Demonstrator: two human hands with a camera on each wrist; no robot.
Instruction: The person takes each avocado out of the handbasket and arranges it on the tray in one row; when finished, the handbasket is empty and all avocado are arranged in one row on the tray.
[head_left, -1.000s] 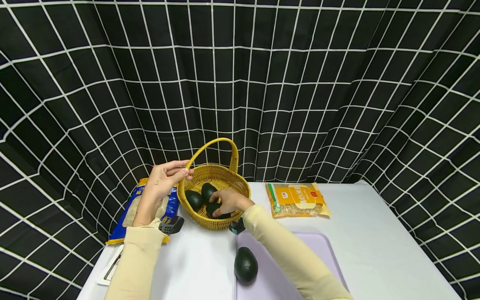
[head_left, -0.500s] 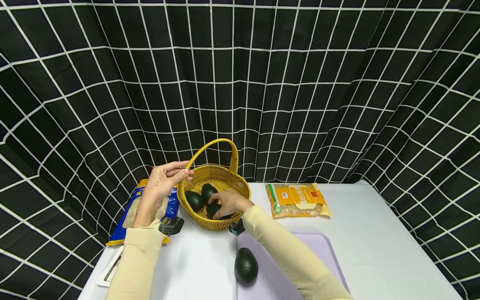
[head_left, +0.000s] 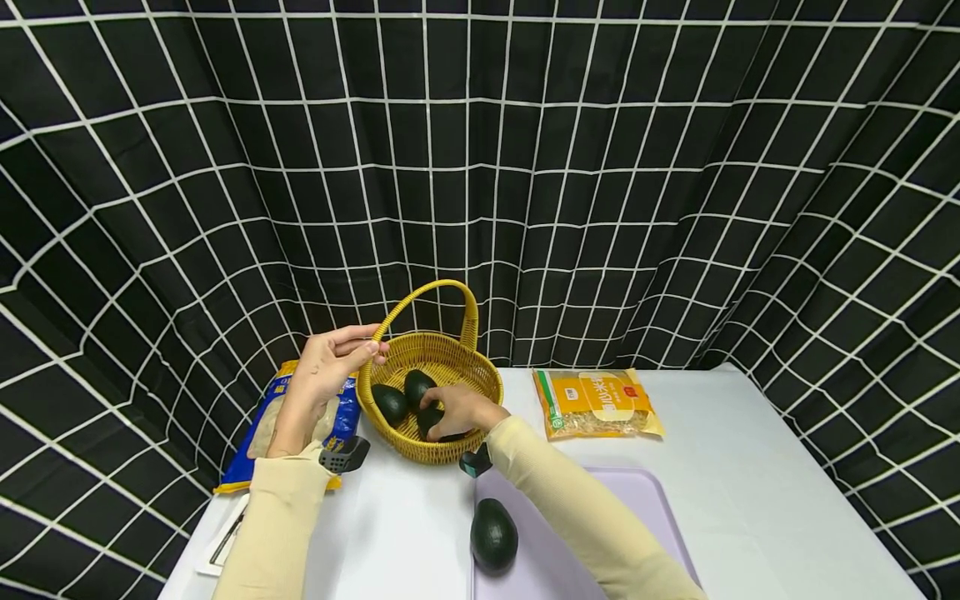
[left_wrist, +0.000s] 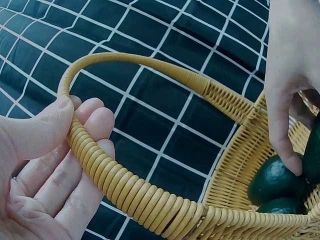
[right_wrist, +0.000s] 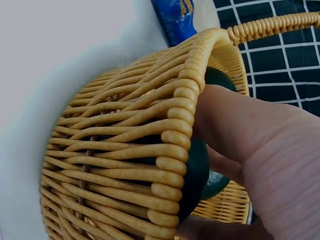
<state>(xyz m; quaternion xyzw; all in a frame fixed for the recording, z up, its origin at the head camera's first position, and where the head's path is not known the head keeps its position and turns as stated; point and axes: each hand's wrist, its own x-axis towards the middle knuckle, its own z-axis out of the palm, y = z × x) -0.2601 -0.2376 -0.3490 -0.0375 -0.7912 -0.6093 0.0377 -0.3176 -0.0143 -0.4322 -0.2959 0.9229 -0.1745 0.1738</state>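
Observation:
A yellow wicker basket [head_left: 431,452] stands on the white table with three dark green avocados inside. My left hand [head_left: 318,367] pinches the basket's handle [left_wrist: 135,195] on its left side, between thumb and fingers. Inside the basket, my right hand [head_left: 461,408] grips the front avocado [head_left: 429,421], its fingers curled round it. The hand and the basket wall partly hide this fruit in the right wrist view. Beside it lie a left avocado [head_left: 389,405] and a back avocado [head_left: 417,387]. Another avocado [head_left: 493,535] rests on the left edge of the lilac tray [head_left: 637,492].
A blue and yellow bag [head_left: 255,437] lies left of the basket, partly behind my left arm. An orange food packet [head_left: 597,403] lies at the back right. A white object with a black strip [head_left: 222,542] is at the front left. A black gridded curtain [head_left: 570,183] surrounds the table.

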